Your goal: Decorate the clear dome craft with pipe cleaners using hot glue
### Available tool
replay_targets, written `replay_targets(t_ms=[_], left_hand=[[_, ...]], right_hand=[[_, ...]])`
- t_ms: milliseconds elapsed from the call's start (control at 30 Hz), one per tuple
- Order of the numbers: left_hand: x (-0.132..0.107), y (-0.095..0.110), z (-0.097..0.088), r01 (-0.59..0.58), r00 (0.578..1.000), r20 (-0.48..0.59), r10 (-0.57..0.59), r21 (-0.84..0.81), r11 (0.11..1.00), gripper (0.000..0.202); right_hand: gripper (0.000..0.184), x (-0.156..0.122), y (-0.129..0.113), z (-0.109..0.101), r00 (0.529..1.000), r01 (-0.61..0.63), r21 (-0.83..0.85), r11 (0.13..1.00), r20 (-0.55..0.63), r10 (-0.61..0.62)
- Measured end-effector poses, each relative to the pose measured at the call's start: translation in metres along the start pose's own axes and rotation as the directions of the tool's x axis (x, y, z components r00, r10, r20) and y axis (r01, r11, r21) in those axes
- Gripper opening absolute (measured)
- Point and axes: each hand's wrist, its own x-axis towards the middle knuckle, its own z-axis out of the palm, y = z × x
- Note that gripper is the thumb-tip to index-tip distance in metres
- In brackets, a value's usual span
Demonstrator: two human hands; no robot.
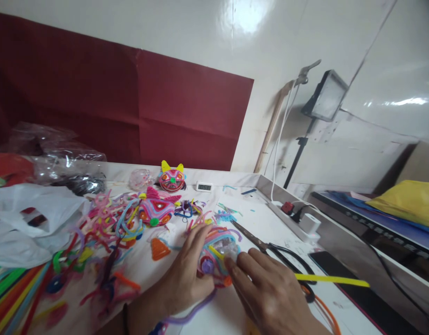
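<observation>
Pipe-cleaner ball (217, 255), a clear rounded piece wrapped in coloured pipe cleaners, is held on the white table (270, 223) between both hands. It is cupped from one side by the left hand (186, 270), whose fingers are curled closed around it, and pinched from the other side by the right hand (270, 293), whose fingertips (231, 264) are pressed against its clear surface. A purple pipe cleaner (193, 312) is seen trailing from beneath the ball toward the near edge. Scissors (273, 251) are laid just beside the ball, past the right hand, with a yellow strip (333, 280) across their black handles. An orange coil (159, 250) lies near the ball, beyond the left hand. A loose heap of pipe cleaners (106, 223) is spread further out on that side. Behind the ball, two finished pipe-cleaner faces (171, 179) and a small digital clock (204, 186) are set toward the wall.
</observation>
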Motion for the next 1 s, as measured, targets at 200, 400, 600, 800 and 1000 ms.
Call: replay_targets(t_ms=[200, 400, 600, 800, 1000], left_hand=[[0.002, 0.003, -0.003, 0.090, 0.996, -0.022, -0.092, -0.084, 0.992, 0.053], [0.008, 0.007, 0.004, 0.076, 0.984, -0.157, -0.086, -0.068, 0.995, 0.042], [0.009, 0.009, 0.007, 0.104, 0.977, -0.182, -0.114, -0.067, 0.992, 0.042], [0.012, 0.010, 0.007, 0.097, 0.973, -0.199, -0.117, -0.106, 0.990, 0.040], [0.012, 0.009, 0.005, 0.123, 0.975, -0.171, -0.142, -0.117, 0.985, 0.041]], right_hand=[[0.038, 0.000, -0.003, 0.002, 1.000, -0.001, -0.027, 1.000, 0.010, 0.001], [0.042, -0.001, -0.004, 0.002, 1.000, -0.009, -0.032, 0.999, 0.023, 0.010], [0.041, -0.006, -0.006, 0.003, 0.999, -0.018, -0.037, 0.999, 0.045, 0.020], [0.039, -0.009, -0.007, 0.005, 0.997, -0.041, -0.018, 0.999, 0.057, 0.042], [0.023, -0.025, -0.007, 0.011, 0.992, -0.118, 0.097, 0.988, 0.048, 0.114]])
